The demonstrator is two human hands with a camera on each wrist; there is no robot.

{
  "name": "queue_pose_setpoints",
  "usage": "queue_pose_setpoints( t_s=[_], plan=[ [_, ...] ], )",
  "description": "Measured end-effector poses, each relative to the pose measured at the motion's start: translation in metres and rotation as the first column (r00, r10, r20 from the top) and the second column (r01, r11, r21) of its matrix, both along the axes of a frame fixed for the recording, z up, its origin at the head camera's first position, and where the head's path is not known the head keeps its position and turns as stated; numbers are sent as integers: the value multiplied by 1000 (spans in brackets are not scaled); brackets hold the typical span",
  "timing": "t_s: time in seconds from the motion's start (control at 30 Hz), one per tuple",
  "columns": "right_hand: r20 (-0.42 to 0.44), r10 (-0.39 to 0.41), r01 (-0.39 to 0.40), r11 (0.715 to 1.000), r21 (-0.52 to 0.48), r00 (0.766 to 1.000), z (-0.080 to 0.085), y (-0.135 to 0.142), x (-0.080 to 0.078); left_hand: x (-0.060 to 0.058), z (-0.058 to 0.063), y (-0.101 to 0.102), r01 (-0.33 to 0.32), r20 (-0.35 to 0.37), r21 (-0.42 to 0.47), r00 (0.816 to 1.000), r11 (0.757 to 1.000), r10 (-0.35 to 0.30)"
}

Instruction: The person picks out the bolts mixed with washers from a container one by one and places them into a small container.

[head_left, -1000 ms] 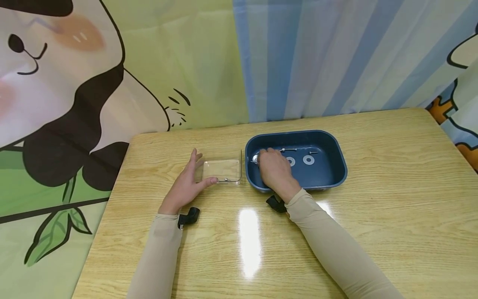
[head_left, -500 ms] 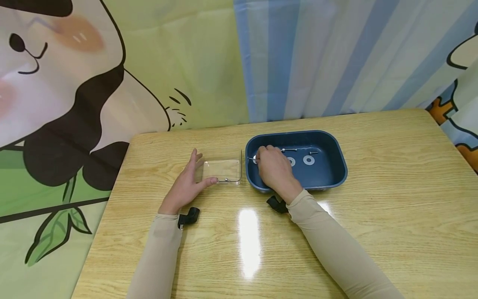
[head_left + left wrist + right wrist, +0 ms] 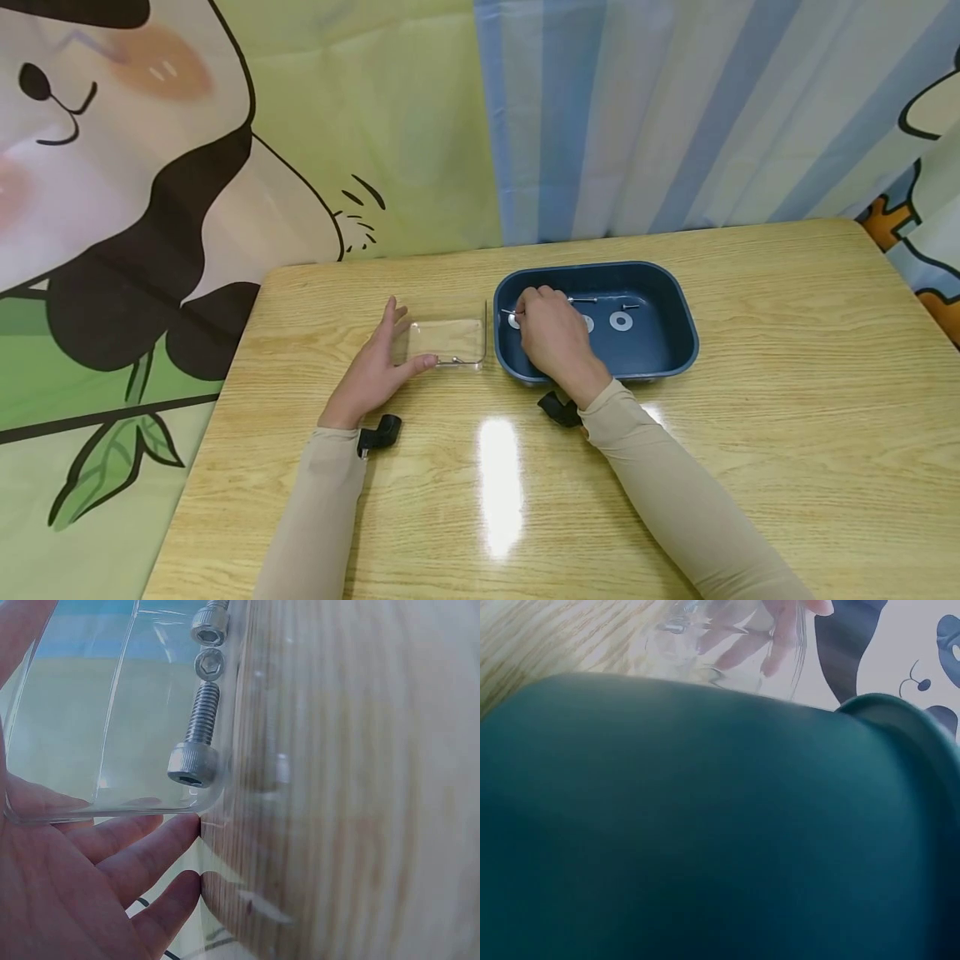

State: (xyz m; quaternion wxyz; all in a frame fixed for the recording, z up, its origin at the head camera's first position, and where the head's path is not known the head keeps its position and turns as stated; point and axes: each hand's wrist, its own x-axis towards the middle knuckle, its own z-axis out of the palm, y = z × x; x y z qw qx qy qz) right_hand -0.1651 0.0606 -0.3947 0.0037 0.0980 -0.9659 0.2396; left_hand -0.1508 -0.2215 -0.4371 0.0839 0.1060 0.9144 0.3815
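My right hand (image 3: 558, 337) reaches into the blue tray (image 3: 671, 362) and pinches a thin metal screw (image 3: 508, 312), whose shank sticks out to the left of the fingertips. The fingertips themselves are hidden behind the hand. At the clear plastic box (image 3: 447, 337), my left hand (image 3: 375, 375) rests with fingers straight and spread along its left end, the thumb lying at the front wall. Inside that box, silver socket-head bolts (image 3: 196, 731) lie along the front side, seen closely in the left wrist view. The right wrist view shows mostly the tray's wall (image 3: 705, 810).
Flat white washers (image 3: 621, 328) lie on the tray floor, with a short screw (image 3: 630, 307) and a longer bolt (image 3: 583, 300) behind them. The wooden table (image 3: 420, 517) ends at a printed curtain (image 3: 390, 125) at the back.
My right hand has risen slightly from the tray's left part, and the screw in its fingertips now shows above a white disc. The left hand stays in place.
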Motion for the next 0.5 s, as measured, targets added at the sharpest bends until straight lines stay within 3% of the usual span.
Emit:
queue_pose_setpoints(
  t_s=[0.5],
  plan=[
    [-78, 17, -24, 996, -87, 997, 2, -2, 2, 0, 1, 0, -5, 9, -3, 1000, 1000, 5]
  ],
)
